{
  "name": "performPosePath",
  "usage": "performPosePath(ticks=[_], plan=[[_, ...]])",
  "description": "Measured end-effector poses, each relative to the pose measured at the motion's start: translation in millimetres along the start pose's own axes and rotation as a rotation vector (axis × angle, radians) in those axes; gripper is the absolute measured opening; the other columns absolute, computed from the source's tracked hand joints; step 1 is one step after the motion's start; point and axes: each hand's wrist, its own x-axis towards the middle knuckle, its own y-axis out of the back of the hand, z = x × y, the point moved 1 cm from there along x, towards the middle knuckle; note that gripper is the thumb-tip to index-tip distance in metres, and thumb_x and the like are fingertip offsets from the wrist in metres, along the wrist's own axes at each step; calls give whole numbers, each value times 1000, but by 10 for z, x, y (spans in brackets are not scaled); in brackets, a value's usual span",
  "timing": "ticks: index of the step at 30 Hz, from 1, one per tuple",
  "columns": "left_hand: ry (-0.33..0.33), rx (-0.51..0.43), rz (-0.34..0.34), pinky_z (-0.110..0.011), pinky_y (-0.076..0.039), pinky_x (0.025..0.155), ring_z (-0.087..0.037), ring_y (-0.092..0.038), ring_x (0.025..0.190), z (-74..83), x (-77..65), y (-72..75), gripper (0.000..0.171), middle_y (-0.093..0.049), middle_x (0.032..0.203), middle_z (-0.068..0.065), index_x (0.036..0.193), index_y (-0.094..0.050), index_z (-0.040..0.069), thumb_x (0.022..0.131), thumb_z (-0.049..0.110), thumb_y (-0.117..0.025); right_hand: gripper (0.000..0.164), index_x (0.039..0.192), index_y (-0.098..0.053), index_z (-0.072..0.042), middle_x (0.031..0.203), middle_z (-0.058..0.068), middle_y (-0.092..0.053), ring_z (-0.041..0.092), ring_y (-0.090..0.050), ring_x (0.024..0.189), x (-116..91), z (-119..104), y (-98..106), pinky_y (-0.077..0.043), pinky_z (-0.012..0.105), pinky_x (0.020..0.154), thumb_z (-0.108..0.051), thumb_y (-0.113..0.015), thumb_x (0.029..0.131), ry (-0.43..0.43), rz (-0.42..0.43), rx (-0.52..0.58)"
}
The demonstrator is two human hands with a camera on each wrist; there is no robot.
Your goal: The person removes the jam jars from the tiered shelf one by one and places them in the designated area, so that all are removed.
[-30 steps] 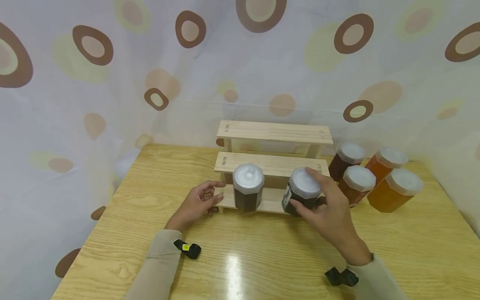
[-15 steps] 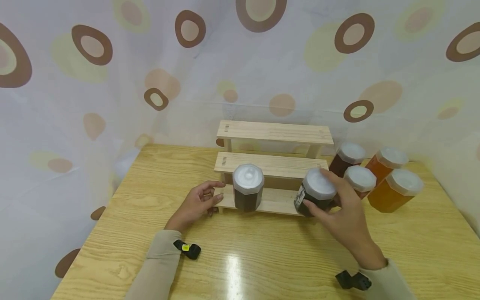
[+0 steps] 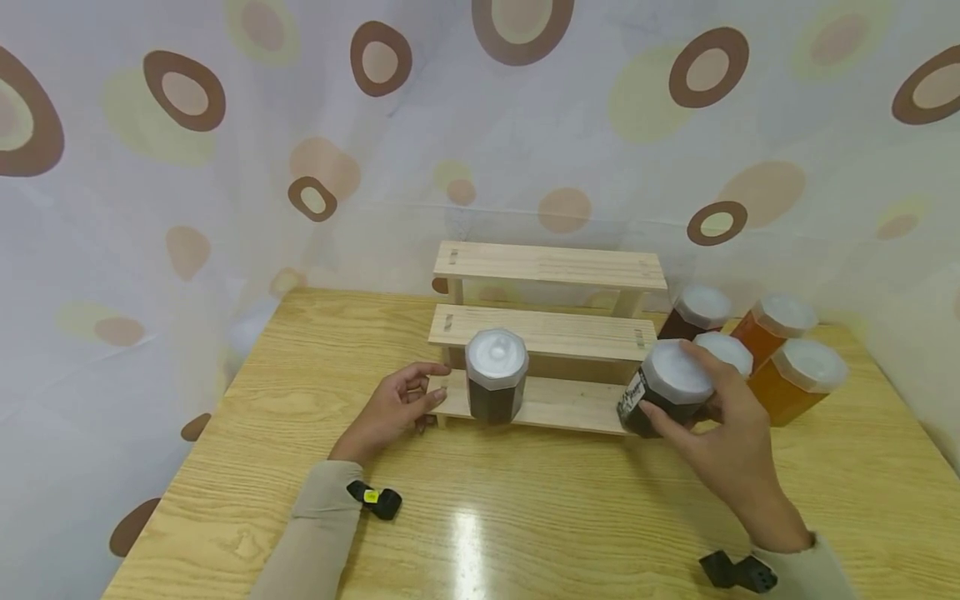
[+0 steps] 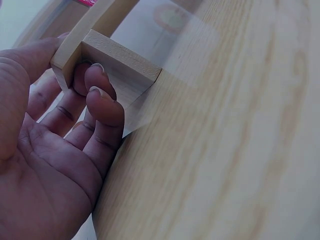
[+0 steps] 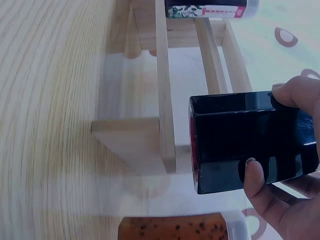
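Observation:
My left hand (image 3: 390, 414) grips the left end of the lowest tier of a three-tier wooden rack (image 3: 555, 333). In the left wrist view, its fingers curl round the board (image 4: 90, 30) near a leg. My right hand (image 3: 723, 442) holds a dark, faceted jar (image 3: 671, 383) with a pale lid, thumb in front. This jar is at the right end of the lowest tier, and in the right wrist view a gap shows between its base and the board. A second dark jar (image 3: 497, 375) stands upright on the left part of that tier.
Several lidded jars stand on the table right of the rack, among them an amber jar (image 3: 798, 383) and an orange-red jar (image 3: 772, 325). One is partly hidden behind the held jar. A patterned cloth (image 3: 480, 125) hangs behind the wood-grain table (image 3: 525, 517).
My right hand has carried the dark jar rightward along the lowest tier to its right end. My left hand and the other dark jar have stayed in place.

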Motion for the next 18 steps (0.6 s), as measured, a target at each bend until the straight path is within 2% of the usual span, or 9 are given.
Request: performPosePath(ticks=[6,11,18], plan=[[3,-5,-1,-26,-51,56,-15,-59,67,-10,3,-2,37,-51,89,-8,138,-59,2,103,9,-66,94,142,-60,-2,128,22,-62,-3,-52,105,-34,53,135,-47,5,64,11,-93,56,-31,23,-16],[18,-23,6,-26,-52,56,-16,-61,70,-1,-6,-13,37,-48,89,-7,138,-59,3,103,8,-66,95,145,-57,-1,129,24,-60,-4,-52,105,-71,105,260,-46,3,67,14,-92,58,-63,20,-27],[27,0,10,-27,-53,56,-17,-62,69,4,5,-12,37,-49,88,-6,138,-59,3,103,10,-66,96,147,-56,-1,138,17,-59,-4,-53,109,-162,187,415,-46,2,70,16,-89,59,-74,48,-34]])
